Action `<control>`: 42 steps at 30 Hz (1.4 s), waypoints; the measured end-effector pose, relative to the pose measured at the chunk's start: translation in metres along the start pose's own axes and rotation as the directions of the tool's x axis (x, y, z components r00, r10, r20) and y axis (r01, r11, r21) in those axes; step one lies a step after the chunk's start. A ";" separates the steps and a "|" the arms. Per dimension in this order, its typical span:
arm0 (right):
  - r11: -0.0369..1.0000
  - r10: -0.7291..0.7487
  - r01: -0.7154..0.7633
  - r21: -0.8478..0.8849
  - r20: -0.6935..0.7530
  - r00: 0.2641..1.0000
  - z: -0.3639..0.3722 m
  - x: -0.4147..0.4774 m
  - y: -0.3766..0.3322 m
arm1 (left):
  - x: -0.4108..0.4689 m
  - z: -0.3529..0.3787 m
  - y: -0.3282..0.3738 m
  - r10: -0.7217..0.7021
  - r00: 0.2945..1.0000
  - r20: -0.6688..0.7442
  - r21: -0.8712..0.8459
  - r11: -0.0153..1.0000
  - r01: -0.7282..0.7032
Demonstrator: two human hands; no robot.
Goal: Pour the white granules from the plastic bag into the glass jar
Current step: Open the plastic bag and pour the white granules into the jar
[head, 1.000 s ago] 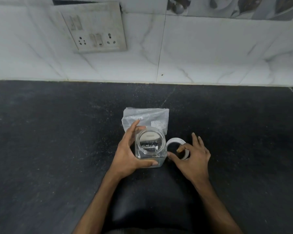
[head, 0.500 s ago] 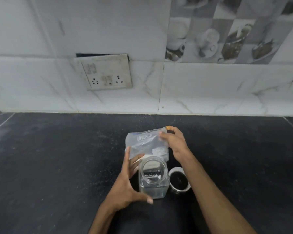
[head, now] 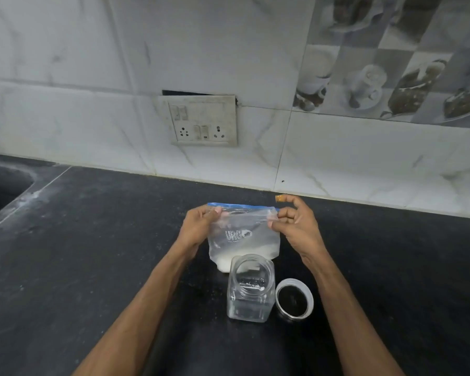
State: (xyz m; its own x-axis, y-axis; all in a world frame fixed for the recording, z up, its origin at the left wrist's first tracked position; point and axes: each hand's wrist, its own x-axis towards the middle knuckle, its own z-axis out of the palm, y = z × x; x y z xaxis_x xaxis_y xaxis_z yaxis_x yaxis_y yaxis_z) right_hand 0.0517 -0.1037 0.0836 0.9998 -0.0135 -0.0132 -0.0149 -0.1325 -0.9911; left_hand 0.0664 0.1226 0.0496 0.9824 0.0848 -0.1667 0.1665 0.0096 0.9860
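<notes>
A clear plastic bag (head: 243, 236) with a blue zip strip along its top stands upright just behind the glass jar; white granules lie in its bottom. My left hand (head: 198, 226) pinches the bag's top left corner and my right hand (head: 296, 222) pinches the top right corner. The square glass jar (head: 250, 289) stands uncapped on the black counter with a few white grains inside. Its lid (head: 294, 298) lies upside down on the counter, touching the jar's right side.
A sink basin (head: 0, 188) is cut into the counter at the far left. A tiled wall with a switch and socket plate (head: 202, 122) rises behind the counter. Loose white grains speckle the dark counter (head: 92, 253) around the jar.
My left hand left the jar and took the bag's top left corner. My right hand, which was at the lid and then reached the bag, now pinches its top right corner. The bag stands upright.
</notes>
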 end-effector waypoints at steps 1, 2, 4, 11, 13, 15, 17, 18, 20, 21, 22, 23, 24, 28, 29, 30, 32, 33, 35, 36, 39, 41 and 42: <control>1.000 0.003 -0.003 -0.015 -0.005 1.000 -0.004 -0.001 -0.001 | 0.000 0.003 0.003 0.047 0.999 -0.016 0.006 0.999 -0.047; 0.998 -0.011 0.010 -0.062 -0.022 1.000 -0.008 -0.002 -0.001 | 0.000 0.004 0.006 0.086 0.996 -0.028 0.035 0.996 -0.085; 0.947 -0.151 0.127 -0.294 -0.060 0.987 -0.013 -0.003 -0.008 | -0.002 0.009 0.015 0.164 0.985 -0.053 0.148 0.977 -0.155; 0.512 -0.296 0.517 -0.686 0.425 0.856 0.018 0.015 -0.052 | -0.011 0.022 0.036 0.397 0.918 -0.004 0.454 0.819 -0.352; 0.449 -0.282 0.570 -0.688 0.496 0.821 0.027 0.023 -0.053 | -0.012 0.020 0.037 0.446 0.895 0.016 0.497 0.773 -0.394; 0.475 -0.302 0.587 -0.655 0.506 0.808 0.034 0.026 -0.051 | -0.014 0.017 0.040 0.476 0.878 0.048 0.525 0.736 -0.428; 0.555 -0.319 0.571 -0.605 0.479 0.818 0.037 0.030 -0.046 | -0.014 0.013 0.043 0.489 0.867 0.100 0.519 0.717 -0.465; 0.587 -0.325 0.560 -0.584 0.464 0.824 0.037 0.033 -0.044 | -0.013 0.010 0.044 0.486 0.866 0.122 0.506 0.719 -0.475; 0.629 -0.331 0.540 -0.559 0.436 0.837 0.037 0.037 -0.043 | -0.009 0.005 0.046 0.467 0.868 0.166 0.484 0.728 -0.485; 0.650 -0.331 0.525 -0.549 0.418 0.846 0.037 0.039 -0.042 | -0.005 0.002 0.046 0.459 0.869 0.184 0.478 0.731 -0.487; 0.672 -0.326 0.508 -0.538 0.401 0.856 0.038 0.041 -0.042 | -0.002 0.000 0.047 0.454 0.869 0.198 0.468 0.735 -0.491; 0.685 -0.318 0.497 -0.532 0.395 0.862 0.038 0.043 -0.041 | 0.001 -0.003 0.046 0.455 0.867 0.203 0.455 0.740 -0.495; 0.687 -0.311 0.492 -0.535 0.396 0.864 0.038 0.044 -0.040 | 0.004 -0.006 0.044 0.457 0.867 0.201 0.441 0.748 -0.496; 0.645 -0.260 0.475 -0.599 0.412 0.873 0.025 0.050 -0.032 | 0.014 -0.015 0.038 0.459 0.872 0.172 0.397 0.778 -0.487; 0.641 -0.244 0.461 -0.613 0.407 0.880 0.019 0.051 -0.030 | 0.016 -0.016 0.036 0.466 0.867 0.176 0.387 0.778 -0.496; 0.640 -0.230 0.447 -0.625 0.399 0.888 0.012 0.050 -0.029 | 0.016 -0.017 0.034 0.472 0.862 0.184 0.375 0.777 -0.506; 0.637 -0.207 0.417 -0.649 0.377 0.903 -0.001 0.049 -0.028 | 0.018 -0.018 0.033 0.483 0.852 0.203 0.352 0.776 -0.524; 0.635 -0.199 0.403 -0.659 0.364 0.910 -0.007 0.047 -0.028 | 0.020 -0.020 0.033 0.484 0.848 0.215 0.342 0.776 -0.529; 0.626 -0.198 0.385 -0.678 0.340 0.919 -0.017 0.046 -0.029 | 0.023 -0.022 0.035 0.481 0.845 0.235 0.335 0.776 -0.535; 0.621 -0.196 0.374 -0.689 0.325 0.925 -0.020 0.045 -0.029 | 0.024 -0.023 0.035 0.479 0.844 0.241 0.337 0.774 -0.536; 0.633 -0.205 0.329 -0.701 0.258 0.944 -0.027 0.043 -0.030 | 0.029 -0.030 0.037 0.483 0.844 0.232 0.321 0.781 -0.535; 0.646 -0.226 0.311 -0.697 0.214 0.950 -0.029 0.042 -0.031 | 0.032 -0.035 0.035 0.489 0.848 0.205 0.293 0.796 -0.530; 0.645 -0.233 0.310 -0.699 0.206 0.950 -0.028 0.042 -0.032 | 0.032 -0.037 0.034 0.482 0.854 0.193 0.281 0.807 -0.519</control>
State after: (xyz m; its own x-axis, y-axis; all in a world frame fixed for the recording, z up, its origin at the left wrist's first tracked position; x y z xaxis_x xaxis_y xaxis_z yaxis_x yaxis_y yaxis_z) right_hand 0.0936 -0.1281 0.1186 0.9561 0.2220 0.1915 0.2918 -0.7822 -0.5504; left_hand 0.1003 0.1630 0.0779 0.9361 -0.1154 0.3322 -0.3517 -0.3162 0.8811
